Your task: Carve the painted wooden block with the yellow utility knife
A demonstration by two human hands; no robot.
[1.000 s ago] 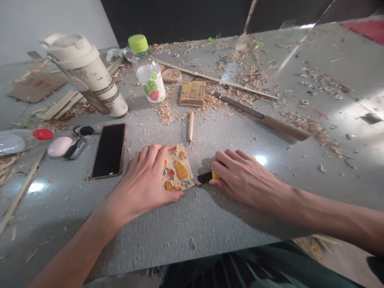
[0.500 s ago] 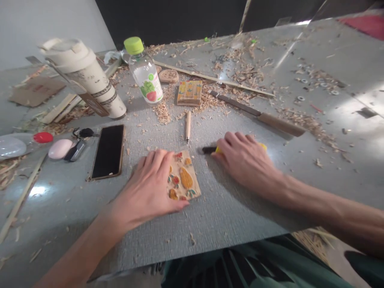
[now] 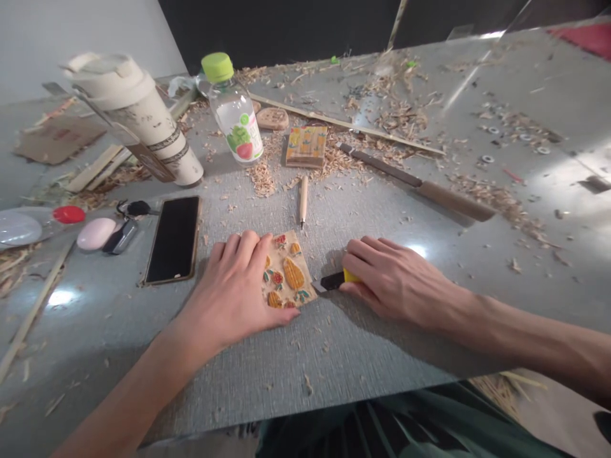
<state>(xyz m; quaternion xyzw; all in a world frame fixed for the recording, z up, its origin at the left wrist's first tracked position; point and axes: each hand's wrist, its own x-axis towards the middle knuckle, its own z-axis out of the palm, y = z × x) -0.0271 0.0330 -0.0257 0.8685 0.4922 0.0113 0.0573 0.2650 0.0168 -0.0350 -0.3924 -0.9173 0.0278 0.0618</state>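
My left hand grips a square carved wooden tile by its left side, thumb at the near edge and fingers at the far one. Raised fruit and leaf shapes in orange, red and green cover the tile, partly hidden by the hand. A yellow and black utility knife is in my right hand, its fingers wrapped round the handle. The knife's blade points left, at the tile's right edge; whether it touches I cannot tell. Beyond the tile lies a thin wooden-handled carving tool.
A phone and keys lie to the left. Behind stand a cream tumbler and a green-capped bottle. A painted wooden block sits among shavings, near a long flat file-like tool on the right.
My right hand has drawn nearer to me and turned, bringing the knife's blade to the tile's right edge. The left hand still holds the tile, almost unmoved.
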